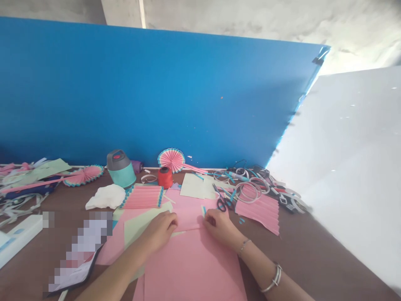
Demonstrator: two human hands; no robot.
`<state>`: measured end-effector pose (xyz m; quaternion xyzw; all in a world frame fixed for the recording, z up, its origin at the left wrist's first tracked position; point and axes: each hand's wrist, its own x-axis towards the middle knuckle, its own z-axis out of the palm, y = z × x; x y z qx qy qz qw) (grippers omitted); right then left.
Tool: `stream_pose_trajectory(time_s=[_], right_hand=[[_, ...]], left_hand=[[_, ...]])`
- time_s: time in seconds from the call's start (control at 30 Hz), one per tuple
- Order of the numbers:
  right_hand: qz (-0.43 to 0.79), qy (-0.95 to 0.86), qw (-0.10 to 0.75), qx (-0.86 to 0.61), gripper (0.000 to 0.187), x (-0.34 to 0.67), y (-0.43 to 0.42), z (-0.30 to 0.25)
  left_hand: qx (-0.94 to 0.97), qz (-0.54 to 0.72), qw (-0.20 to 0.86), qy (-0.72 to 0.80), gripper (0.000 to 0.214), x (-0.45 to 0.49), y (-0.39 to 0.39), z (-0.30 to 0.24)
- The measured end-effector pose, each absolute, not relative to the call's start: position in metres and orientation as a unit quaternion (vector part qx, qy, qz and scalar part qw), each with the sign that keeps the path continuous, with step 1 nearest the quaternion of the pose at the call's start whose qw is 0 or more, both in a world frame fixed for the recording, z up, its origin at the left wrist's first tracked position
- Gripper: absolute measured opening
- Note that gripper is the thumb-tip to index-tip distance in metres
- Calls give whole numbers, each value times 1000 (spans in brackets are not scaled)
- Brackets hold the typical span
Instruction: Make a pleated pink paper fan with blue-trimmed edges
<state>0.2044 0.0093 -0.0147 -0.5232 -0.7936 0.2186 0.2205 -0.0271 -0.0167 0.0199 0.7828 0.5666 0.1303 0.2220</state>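
Note:
A large pink paper sheet (pixel 192 267) lies on the brown table in front of me. My left hand (pixel 161 232) pinches the sheet's folded far edge on the left side, fingers closed. My right hand (pixel 219 225) pinches the same fold on the right side, fingers curled. A narrow folded band of the pink paper runs between the two hands. Light green sheets (pixel 140 225) lie under the pink one to the left.
A pleated pink strip (pixel 142 197), another pleated pink piece (pixel 261 211), black-handled scissors (pixel 222 200), a red thread spool (pixel 165 177), a teal bottle (pixel 120 169), white cloth (pixel 106 196), paper fans (pixel 171 159) and rolled tape strips (pixel 249 190) lie beyond. Blue (pixel 156 92) and white (pixel 351 167) boards wall the table.

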Motion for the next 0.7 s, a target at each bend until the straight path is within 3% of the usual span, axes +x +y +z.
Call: stream_pose_trajectory(time_s=[0.13,0.3,0.7], right_hand=[[132,-815,228,-517,10,205,6,-15],[45,-881,179,-436,30,201,-1,-12],[45,-911,124,-391,36,220,7,-5]], left_hand=[[815,107,143,551,25,-23,-19,17],[873,108,72,470,46,-17,-26,17],[872,98,93,470,38,-38,-16,23]])
